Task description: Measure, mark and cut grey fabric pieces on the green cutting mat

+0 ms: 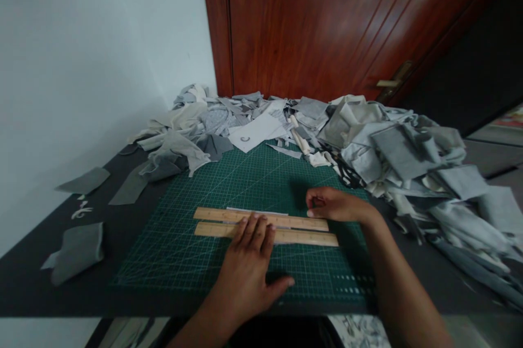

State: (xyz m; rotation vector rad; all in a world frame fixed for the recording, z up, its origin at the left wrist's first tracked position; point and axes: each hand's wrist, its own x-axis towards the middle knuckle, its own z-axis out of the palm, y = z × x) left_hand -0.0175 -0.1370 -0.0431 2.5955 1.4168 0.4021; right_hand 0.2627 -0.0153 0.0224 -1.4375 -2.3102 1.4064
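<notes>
Two wooden rulers, an upper ruler (212, 214) and a lower ruler (302, 237), lie side by side across the green cutting mat (241, 179). Between and behind them show narrow edges of a pale strip (257, 210), probably fabric. My left hand (249, 266) lies flat over the middle of both rulers, fingers extended and thumb spread to the right. Just behind the upper ruler's right end is my right hand (339, 205), its fingers curled in towards the thumb. Whatever those fingers hold, if anything, I cannot make out.
Grey and white fabric scraps (404, 146) are heaped along the back and right of the dark table (143, 301). A white sheet (257, 131) with a dark mark rests among them. Folded grey cloth (79, 250) sits at left. A white wall (102, 54) and wooden door (302, 26) stand behind.
</notes>
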